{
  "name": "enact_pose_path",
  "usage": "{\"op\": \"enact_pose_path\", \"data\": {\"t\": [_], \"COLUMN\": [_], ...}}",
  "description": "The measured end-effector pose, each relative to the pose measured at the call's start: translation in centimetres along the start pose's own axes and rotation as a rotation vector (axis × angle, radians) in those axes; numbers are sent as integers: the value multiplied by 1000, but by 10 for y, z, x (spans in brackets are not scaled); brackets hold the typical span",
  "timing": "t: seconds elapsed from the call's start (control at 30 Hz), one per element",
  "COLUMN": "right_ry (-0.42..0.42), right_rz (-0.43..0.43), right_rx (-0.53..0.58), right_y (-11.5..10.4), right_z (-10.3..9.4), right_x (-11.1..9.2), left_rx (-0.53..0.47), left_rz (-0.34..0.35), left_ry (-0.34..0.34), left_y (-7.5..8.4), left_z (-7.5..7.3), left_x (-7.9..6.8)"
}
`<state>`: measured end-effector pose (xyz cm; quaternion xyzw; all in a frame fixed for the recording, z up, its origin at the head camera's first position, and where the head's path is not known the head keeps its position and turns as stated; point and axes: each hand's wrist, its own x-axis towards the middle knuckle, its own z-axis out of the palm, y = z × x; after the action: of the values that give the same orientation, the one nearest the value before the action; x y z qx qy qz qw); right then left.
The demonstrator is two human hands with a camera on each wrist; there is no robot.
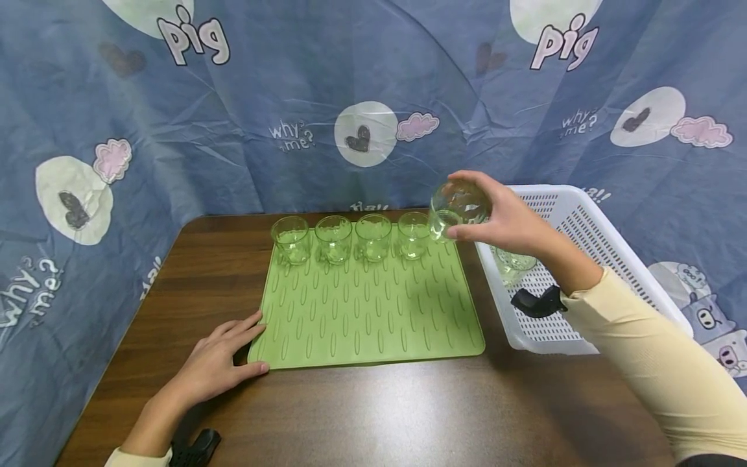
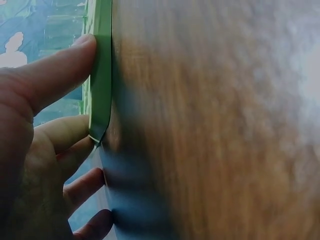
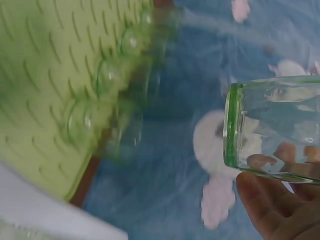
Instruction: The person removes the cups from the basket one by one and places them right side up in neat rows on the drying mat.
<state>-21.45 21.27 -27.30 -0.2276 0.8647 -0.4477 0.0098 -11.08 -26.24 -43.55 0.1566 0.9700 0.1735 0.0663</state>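
Observation:
My right hand [image 1: 508, 217] grips a clear glass tumbler [image 1: 446, 217], holding it up near the mat's back right corner. In the right wrist view the fingers wrap around this glass [image 3: 275, 130], whose thick base has a green tint. My left hand [image 1: 218, 360] lies at the front left corner of a green drying mat [image 1: 373, 318]. Its spread thumb and fingertips touch the mat's edge, also in the left wrist view. Along the back of the mat stands a row of several more glasses, the rightmost one [image 1: 413, 240] beside the held glass.
A white perforated plastic basket [image 1: 618, 243] stands to the right of the mat, partly under my right arm. Inside it is glassware [image 1: 513, 263], partly hidden by the hand. The brown wooden table [image 1: 373, 408] backs onto a blue printed cloth [image 1: 373, 65].

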Motion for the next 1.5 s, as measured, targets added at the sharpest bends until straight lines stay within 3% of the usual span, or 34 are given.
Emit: {"op": "enact_pose_path", "data": {"t": [0.27, 0.43, 0.63, 0.83, 1.23, 1.5], "right_ry": [-114, -204, -246, -261, -325, -357], "right_rz": [-15, -81, -155, -145, -115, -84], "right_rx": [-28, -52, -75, -61, 9, 79], "right_y": [-17, -30, -31, -29, -24, -17], "right_z": [36, 60, 83, 105, 175, 204], "right_x": [8, 10, 18, 26, 45, 52], "left_rx": [-2, -4, 5, 9, 11, 7], "left_rz": [5, -6, -5, -2, -4, 2], "left_ry": [-2, -2, 2, -5, 0, 11], "left_y": [-1, -2, -1, 0, -1, 0], "left_z": [-2, -2, -1, -2, -1, 0], "left_x": [1, -1, -2, -1, -1, 0]}}
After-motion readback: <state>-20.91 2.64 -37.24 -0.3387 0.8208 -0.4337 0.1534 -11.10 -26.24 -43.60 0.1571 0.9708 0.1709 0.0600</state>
